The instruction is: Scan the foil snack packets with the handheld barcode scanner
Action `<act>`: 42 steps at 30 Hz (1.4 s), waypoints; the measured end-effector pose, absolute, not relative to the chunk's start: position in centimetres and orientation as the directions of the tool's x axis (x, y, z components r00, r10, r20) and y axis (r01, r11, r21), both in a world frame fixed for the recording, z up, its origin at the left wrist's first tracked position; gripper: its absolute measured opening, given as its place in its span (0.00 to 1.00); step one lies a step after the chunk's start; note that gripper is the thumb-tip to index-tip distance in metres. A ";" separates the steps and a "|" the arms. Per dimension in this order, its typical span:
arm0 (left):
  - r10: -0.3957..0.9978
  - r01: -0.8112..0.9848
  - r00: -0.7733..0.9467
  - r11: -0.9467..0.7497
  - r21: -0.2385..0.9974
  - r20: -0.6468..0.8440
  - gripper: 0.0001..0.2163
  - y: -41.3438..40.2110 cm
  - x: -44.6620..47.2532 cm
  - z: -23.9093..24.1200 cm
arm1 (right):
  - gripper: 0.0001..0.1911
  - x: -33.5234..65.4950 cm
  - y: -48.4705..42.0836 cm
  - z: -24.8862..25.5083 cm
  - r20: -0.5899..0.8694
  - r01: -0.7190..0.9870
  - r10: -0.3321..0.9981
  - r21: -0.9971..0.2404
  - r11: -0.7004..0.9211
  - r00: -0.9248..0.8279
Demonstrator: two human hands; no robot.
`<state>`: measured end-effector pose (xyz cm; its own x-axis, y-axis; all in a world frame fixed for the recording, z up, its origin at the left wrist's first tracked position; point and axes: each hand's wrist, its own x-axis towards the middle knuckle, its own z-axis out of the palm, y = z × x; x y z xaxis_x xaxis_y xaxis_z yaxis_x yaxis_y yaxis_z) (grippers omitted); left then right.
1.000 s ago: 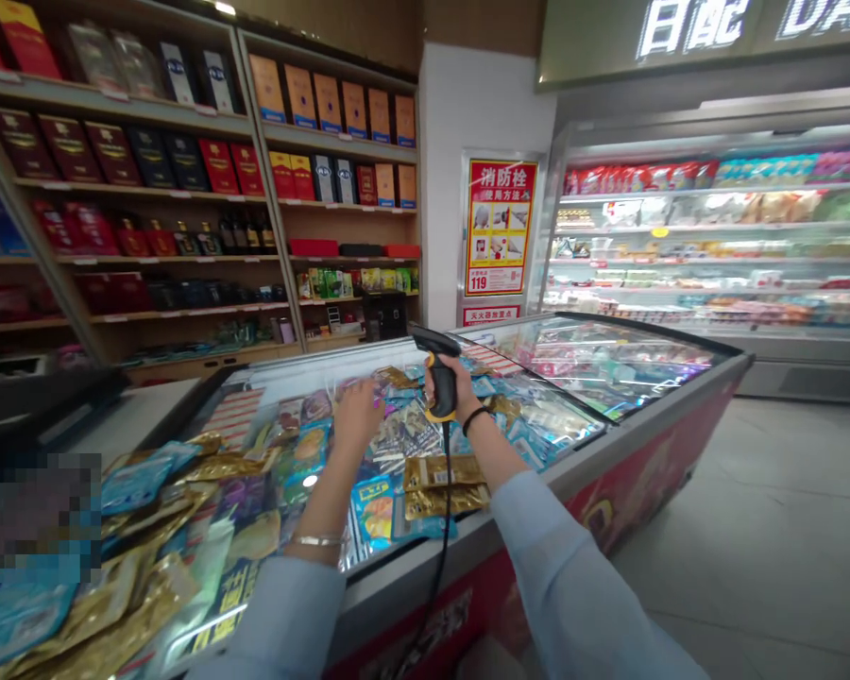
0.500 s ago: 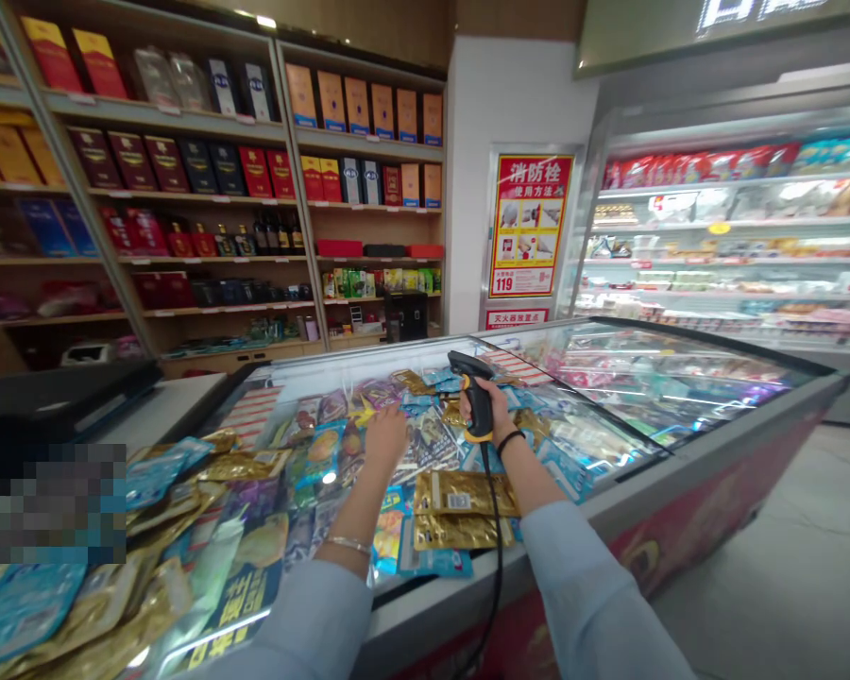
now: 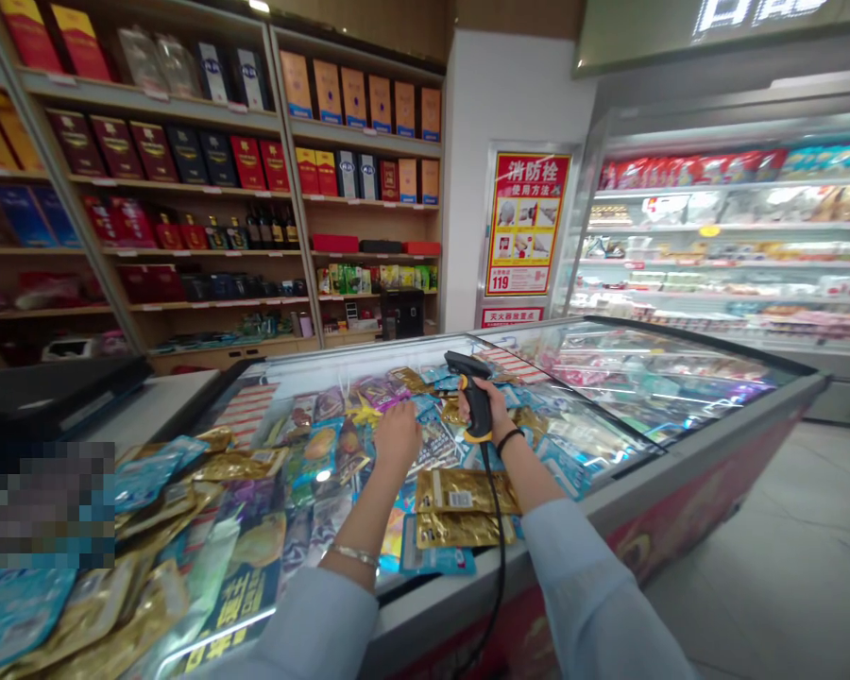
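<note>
My right hand (image 3: pixel 494 408) grips a black and yellow barcode scanner (image 3: pixel 471 389), its head pointing left and its black cable (image 3: pixel 497 548) hanging over the freezer's front edge. My left hand (image 3: pixel 397 436) rests, fingers curled down, on the snack packets (image 3: pixel 432 436) spread over the chest freezer's glass lid (image 3: pixel 602 373); what its fingers grasp is hidden. Two gold packets (image 3: pixel 464 510) lie just under my right forearm.
More gold and blue packets (image 3: pixel 148 529) are heaped at the lid's left end. A black counter device (image 3: pixel 49 397) stands far left. Shelves of boxed goods (image 3: pixel 184 170) fill the back wall; an open chiller (image 3: pixel 737 236) stands right, with tiled floor (image 3: pixel 786 567) beside the freezer.
My left hand has shifted a little right and forward across the packets, closer to the scanner. The right hand with the scanner has hardly moved; the view shifted slightly.
</note>
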<state>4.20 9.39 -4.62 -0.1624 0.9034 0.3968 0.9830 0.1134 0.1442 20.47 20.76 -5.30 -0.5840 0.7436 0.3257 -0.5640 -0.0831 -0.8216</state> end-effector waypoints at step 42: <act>0.923 0.971 -0.239 0.218 0.101 0.303 0.17 10.0 3.3 -4.7 | 0.15 20.5 20.5 -5.1 0.293 -0.531 0.752 -0.842 -0.089 -0.591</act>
<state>3.30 10.02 -4.67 -0.2387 0.9227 0.3027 0.9707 0.2181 0.1009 20.54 20.53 -5.12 -0.5908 0.7516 0.2933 -0.5314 -0.0890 -0.8424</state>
